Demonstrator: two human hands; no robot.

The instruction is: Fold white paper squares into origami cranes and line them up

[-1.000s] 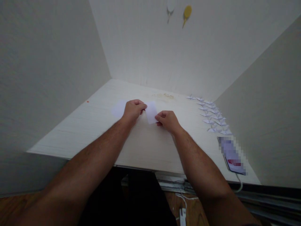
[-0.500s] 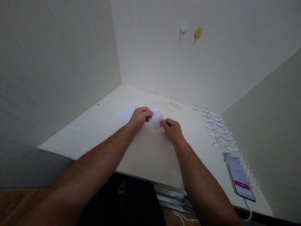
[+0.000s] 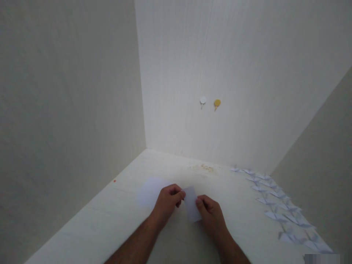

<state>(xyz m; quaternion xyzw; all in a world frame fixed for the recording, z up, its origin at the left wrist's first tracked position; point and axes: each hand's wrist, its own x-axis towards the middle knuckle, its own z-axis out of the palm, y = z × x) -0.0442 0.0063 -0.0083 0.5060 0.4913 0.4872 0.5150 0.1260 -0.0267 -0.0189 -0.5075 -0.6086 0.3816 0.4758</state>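
Note:
My left hand (image 3: 167, 204) and my right hand (image 3: 210, 214) both pinch a small white piece of paper (image 3: 191, 205) just above the pale wooden desk (image 3: 115, 220). The left thumb and fingers grip its upper left edge. Fingers of the right hand close on its right edge. The paper looks folded into a narrow rectangle. A loose white sheet (image 3: 150, 190) lies flat on the desk just left of my left hand.
Several small folded white paper cranes (image 3: 275, 205) lie in rows along the desk's right side. A white hook (image 3: 202, 101) and a yellow hook (image 3: 217, 103) stick to the back wall. Walls close the desk on left, back and right. A brownish stain (image 3: 203, 168) marks the desk's rear.
The view has tilted upward, so hands and desk sit lower in the picture and the phone has dropped out. Both hands keep hold of the paper, which now looks narrower.

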